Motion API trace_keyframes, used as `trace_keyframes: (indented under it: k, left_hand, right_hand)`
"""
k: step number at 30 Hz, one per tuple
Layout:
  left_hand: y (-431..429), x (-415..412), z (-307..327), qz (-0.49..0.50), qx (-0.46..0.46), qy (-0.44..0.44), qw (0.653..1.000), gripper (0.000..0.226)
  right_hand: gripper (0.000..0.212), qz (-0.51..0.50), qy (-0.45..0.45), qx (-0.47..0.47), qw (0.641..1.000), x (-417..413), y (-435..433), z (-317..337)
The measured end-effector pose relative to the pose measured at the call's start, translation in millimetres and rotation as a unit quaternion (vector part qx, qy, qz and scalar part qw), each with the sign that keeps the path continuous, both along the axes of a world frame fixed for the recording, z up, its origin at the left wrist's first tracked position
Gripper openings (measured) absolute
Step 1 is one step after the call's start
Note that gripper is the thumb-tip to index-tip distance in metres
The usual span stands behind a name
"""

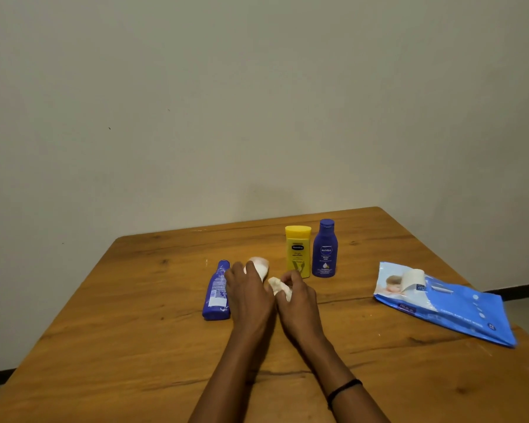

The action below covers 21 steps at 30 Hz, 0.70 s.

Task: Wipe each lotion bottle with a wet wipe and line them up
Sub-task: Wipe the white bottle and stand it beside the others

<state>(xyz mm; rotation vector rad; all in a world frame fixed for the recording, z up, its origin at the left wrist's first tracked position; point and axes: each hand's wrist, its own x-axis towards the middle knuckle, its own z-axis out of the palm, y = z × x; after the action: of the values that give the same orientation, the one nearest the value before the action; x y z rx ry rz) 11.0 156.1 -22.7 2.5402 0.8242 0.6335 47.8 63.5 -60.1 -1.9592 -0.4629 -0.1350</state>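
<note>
My left hand is closed around a white lotion bottle, whose rounded end sticks out beyond my fingers. Just to its right, my right hand pinches a crumpled white wet wipe close to that bottle. A dark blue tube-shaped bottle lies flat on the table, touching the left side of my left hand. Behind my hands, a yellow lotion bottle and a blue Nivea bottle stand upright side by side.
A blue pack of wet wipes lies at the right with its white flap lifted. The wooden table reaches a pale wall at the back; its right corner is near the pack.
</note>
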Motion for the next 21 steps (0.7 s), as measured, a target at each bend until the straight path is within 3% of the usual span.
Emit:
trace_keyframes:
  k: [4, 7, 10, 12, 13, 16, 17, 19, 21]
  left_hand:
    - [3, -4, -3, -0.052, -0.031, 0.004, 0.998, 0.041]
    - [-2, -11, -4, -0.081, -0.071, -0.066, 0.992, 0.034]
    - [-9, -22, 1, -0.098, -0.256, -0.148, 0.950, 0.028]
    - [-12, -34, 6, -0.090, -0.455, -0.210, 0.861, 0.026]
    - [-13, -42, 9, -0.091, -0.551, -0.233, 0.796, 0.025]
    - [-19, -69, 18, -0.136, -0.786, -0.282, 0.533, 0.040]
    - [-20, -77, 23, -0.151, -0.824, -0.275, 0.471, 0.048]
    - [-22, -92, 34, -0.172, -0.857, -0.249, 0.418, 0.061]
    - [-23, -102, 45, -0.169, -0.861, -0.238, 0.417, 0.068]
  right_hand:
    - [0.017, -0.001, -0.009, 0.002, 1.000, -1, 1, 1]
    - [0.018, -0.004, -0.008, 0.041, 0.999, -6, 1, 7]
    - [0.018, -0.005, -0.022, 0.088, 0.996, -22, 3, 19]
    - [0.022, -0.031, -0.047, 0.093, 0.994, -40, 3, 27]
    - [0.023, -0.047, -0.071, 0.093, 0.992, -50, 2, 32]
    - [0.028, -0.067, -0.163, 0.088, 0.980, -83, -4, 48]
    - [0.030, -0.061, -0.190, 0.085, 0.976, -95, -7, 52]
    - [0.033, -0.027, -0.237, 0.078, 0.968, -117, -12, 55]
    - [0.035, 0.002, -0.280, 0.046, 0.959, -131, -20, 55]
